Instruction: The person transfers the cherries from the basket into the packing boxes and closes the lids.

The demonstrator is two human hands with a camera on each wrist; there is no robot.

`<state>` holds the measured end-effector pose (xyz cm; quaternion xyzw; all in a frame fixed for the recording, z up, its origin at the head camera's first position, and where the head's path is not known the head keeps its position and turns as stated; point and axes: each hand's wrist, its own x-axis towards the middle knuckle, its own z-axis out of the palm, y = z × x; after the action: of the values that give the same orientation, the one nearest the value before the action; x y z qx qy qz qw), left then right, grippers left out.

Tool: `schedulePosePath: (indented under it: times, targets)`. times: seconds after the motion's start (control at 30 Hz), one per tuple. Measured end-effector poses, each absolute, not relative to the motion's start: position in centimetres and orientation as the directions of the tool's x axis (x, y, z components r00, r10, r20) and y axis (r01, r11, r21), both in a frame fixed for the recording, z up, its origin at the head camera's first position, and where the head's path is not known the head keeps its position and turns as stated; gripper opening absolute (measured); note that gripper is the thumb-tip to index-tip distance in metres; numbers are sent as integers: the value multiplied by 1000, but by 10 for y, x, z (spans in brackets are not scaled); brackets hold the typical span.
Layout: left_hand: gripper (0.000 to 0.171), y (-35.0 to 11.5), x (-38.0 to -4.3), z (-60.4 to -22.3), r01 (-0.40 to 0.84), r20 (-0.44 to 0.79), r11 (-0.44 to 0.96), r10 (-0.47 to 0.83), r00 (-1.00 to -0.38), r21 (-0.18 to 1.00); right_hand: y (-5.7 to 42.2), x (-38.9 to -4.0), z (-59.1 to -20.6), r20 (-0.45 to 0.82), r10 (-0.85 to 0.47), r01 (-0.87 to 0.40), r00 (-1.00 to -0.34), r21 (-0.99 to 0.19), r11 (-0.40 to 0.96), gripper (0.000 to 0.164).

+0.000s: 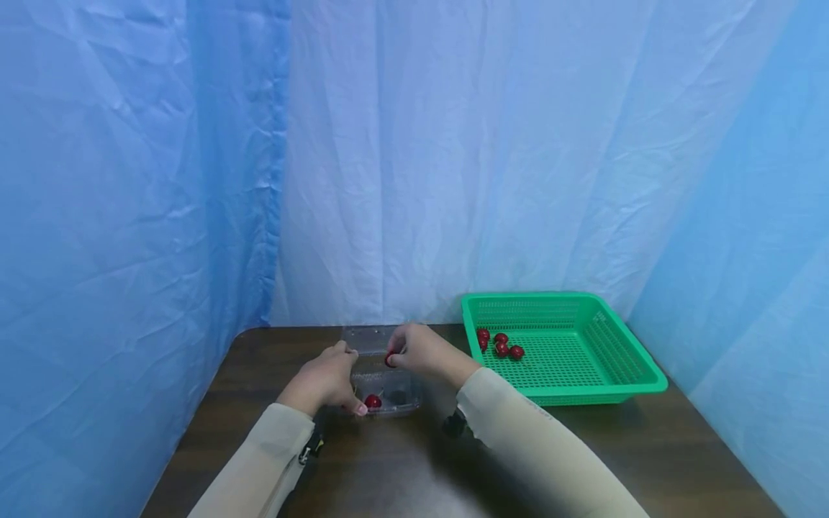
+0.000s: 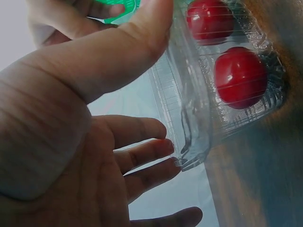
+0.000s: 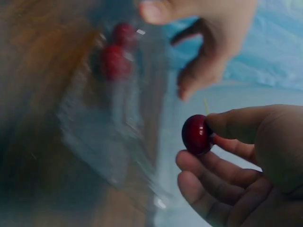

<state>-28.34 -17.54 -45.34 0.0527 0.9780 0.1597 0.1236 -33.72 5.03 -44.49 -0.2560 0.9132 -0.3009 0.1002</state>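
Observation:
A clear plastic box [image 1: 401, 404] stands on the table with its lid [image 1: 369, 339] folded back. My left hand [image 1: 326, 378] spans its left side, thumb at the front rim and fingertips against the edge farther back; the little finger stands free in the left wrist view. Two red cherries [image 2: 240, 78] lie inside the box, near this hand. Over the box, my right hand [image 1: 417, 352] pinches another cherry [image 3: 197, 135] between thumb and fingers. A thin stem shows above that cherry in the right wrist view.
To the right stands a green plastic basket [image 1: 631, 363] with slotted walls. Several cherries [image 1: 501, 350] sit in its left end. The brown wooden table [image 1: 388, 467] reaches back to pale blue curtains [image 1: 421, 158], which also hang on both sides.

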Motion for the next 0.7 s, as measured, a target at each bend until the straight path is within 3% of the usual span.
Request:
schedulePosePath:
  times: [0.37,0.7]
  targets:
    - [120,-177,-287,-456,74,-239,947,154,-959,312,13,-329,-478,-51,-561,-450,-826,-539,712,6]
    - [117,-178,-285,-455,104,-213,943,177,-961,316,-6,-327,-499,10,-590,-504,-807,-530,682,9]
